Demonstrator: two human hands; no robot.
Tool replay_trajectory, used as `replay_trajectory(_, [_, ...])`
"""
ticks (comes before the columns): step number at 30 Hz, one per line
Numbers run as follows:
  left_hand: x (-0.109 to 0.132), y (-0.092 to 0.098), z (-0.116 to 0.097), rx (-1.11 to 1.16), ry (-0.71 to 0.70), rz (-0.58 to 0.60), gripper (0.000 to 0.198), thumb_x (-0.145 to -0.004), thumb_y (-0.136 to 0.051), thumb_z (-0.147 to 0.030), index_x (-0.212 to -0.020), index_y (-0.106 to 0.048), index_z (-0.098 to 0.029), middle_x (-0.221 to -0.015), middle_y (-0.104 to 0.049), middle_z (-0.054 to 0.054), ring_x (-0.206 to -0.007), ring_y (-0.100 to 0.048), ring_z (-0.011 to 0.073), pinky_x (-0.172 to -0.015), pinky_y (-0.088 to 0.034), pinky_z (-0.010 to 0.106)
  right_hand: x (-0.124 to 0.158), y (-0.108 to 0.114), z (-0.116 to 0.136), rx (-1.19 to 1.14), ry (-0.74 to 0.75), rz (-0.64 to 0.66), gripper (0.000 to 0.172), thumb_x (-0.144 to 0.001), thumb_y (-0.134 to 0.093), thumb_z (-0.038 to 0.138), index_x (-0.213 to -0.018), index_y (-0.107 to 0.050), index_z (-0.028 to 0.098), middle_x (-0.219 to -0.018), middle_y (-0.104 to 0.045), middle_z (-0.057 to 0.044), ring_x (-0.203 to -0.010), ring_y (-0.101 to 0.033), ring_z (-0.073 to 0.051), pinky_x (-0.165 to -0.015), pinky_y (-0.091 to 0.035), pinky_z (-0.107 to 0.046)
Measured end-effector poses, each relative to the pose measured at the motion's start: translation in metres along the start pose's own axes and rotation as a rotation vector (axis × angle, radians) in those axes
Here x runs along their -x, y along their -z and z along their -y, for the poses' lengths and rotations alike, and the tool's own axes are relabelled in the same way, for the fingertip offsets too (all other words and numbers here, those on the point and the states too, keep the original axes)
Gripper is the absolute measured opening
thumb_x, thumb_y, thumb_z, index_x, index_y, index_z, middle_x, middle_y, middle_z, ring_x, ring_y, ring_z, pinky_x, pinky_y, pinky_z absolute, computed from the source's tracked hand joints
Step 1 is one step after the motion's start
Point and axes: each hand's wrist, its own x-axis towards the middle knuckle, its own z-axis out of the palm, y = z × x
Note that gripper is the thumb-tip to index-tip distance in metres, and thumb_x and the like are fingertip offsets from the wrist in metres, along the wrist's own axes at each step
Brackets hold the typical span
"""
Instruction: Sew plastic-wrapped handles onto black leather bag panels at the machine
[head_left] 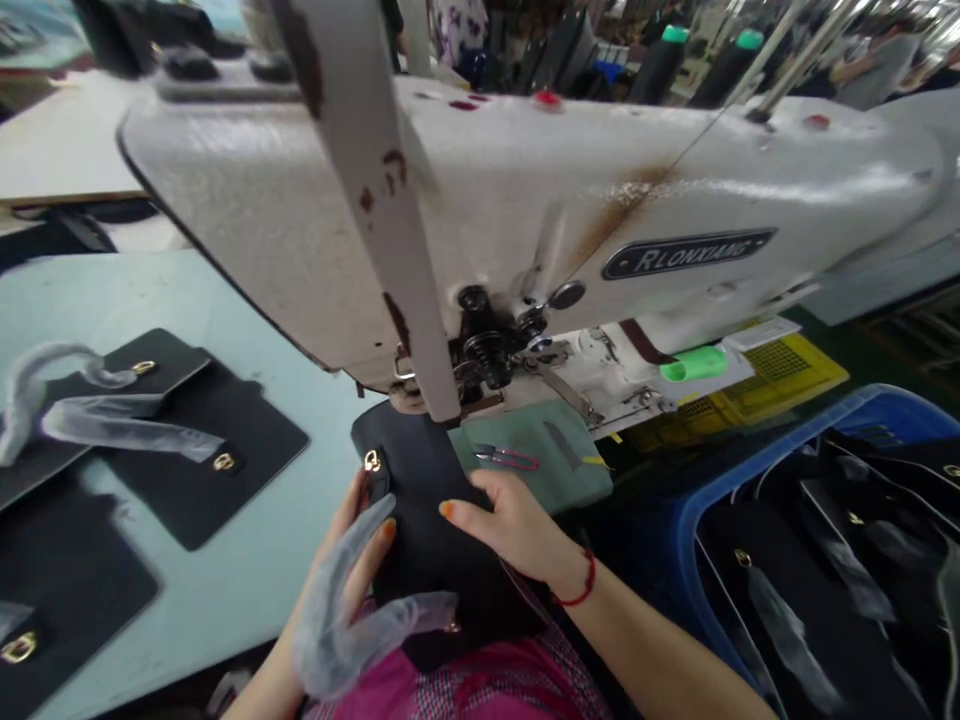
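A black leather bag piece (427,520) with a gold clasp (371,461) lies under the head of a white sewing machine (525,220). My left hand (352,550) grips its left edge near the clasp, fingers curled round it. My right hand (510,525) presses flat on top of the piece, fingers stretched out, a red cord at the wrist. A clear plastic-wrapped strap (352,620) hangs over my left wrist.
Several black bag pieces with gold clasps (202,440) and a wrapped strap (112,420) lie on the pale blue table at left. Small red snips (506,458) rest on the machine bed. A blue crate (750,480) of black pieces stands at right, behind it a yellow basket (787,370).
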Motion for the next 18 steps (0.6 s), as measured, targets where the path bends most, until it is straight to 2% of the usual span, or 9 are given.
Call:
replay_trajectory(3, [-0.001,-0.015,-0.011,0.233,0.201,0.085,0.068,-0.079,-0.064,-0.056,-0.139,-0.050,-0.026,-0.133,-0.062,0.011,-0.128,-0.053,0.0359,-0.109,-0.043,0.048,0.009,-0.014,-0.014,-0.048,0.032,-0.142,0.026,-0.084,-0.066,0.040,-0.089,-0.064,0.014,-0.083,-0.064,-0.002,-0.072,-0.056,-0.013,-0.061,-0.044,-0.021])
replay_trajectory(6, [-0.013,-0.027,-0.030,0.506,0.415,0.117,0.069,-0.069,-0.076,-0.054,-0.127,-0.058,-0.023,-0.119,-0.070,0.011,-0.117,-0.062,0.0363,-0.099,-0.052,0.042,0.015,-0.023,-0.022,-0.087,0.062,-0.201,0.029,-0.086,-0.066,0.038,-0.102,-0.062,0.015,-0.089,-0.066,-0.003,-0.077,-0.061,-0.014,-0.066,-0.047,-0.022])
replay_trajectory(10, [-0.016,-0.036,-0.048,0.691,0.593,0.024,0.068,-0.060,-0.083,-0.050,-0.116,-0.060,-0.020,-0.102,-0.075,0.010,-0.092,-0.072,0.0340,-0.076,-0.061,0.038,0.022,-0.022,-0.021,-0.014,0.087,-0.215,0.035,-0.089,-0.063,0.038,-0.116,-0.058,0.016,-0.100,-0.069,-0.006,-0.086,-0.066,-0.017,-0.072,-0.050,-0.024])
replay_trajectory(13, [-0.013,-0.036,-0.056,0.654,0.601,-0.019,0.060,-0.060,-0.084,-0.049,-0.108,-0.062,-0.022,-0.098,-0.076,0.007,-0.092,-0.072,0.0326,-0.074,-0.061,0.036,0.024,-0.019,-0.016,0.150,0.097,-0.241,0.033,-0.091,-0.060,0.038,-0.116,-0.061,0.017,-0.098,-0.069,-0.007,-0.084,-0.066,-0.018,-0.070,-0.049,-0.025])
replay_trajectory(16, [-0.013,-0.030,-0.063,0.555,0.535,0.016,0.048,-0.064,-0.082,-0.049,-0.101,-0.063,-0.023,-0.098,-0.075,0.006,-0.108,-0.067,0.0317,-0.084,-0.059,0.035,0.023,-0.017,-0.012,0.220,0.115,-0.257,0.029,-0.093,-0.056,0.039,-0.110,-0.062,0.017,-0.094,-0.068,-0.006,-0.082,-0.063,-0.017,-0.068,-0.046,-0.024])
replay_trajectory(18, [-0.015,-0.027,-0.066,0.481,0.497,0.023,0.043,-0.066,-0.080,-0.051,-0.095,-0.064,-0.023,-0.091,-0.075,0.006,-0.112,-0.065,0.0305,-0.089,-0.057,0.035,0.021,-0.016,-0.011,0.223,0.127,-0.264,0.025,-0.095,-0.053,0.040,-0.098,-0.063,0.017,-0.085,-0.066,-0.004,-0.075,-0.060,-0.015,-0.063,-0.042,-0.023])
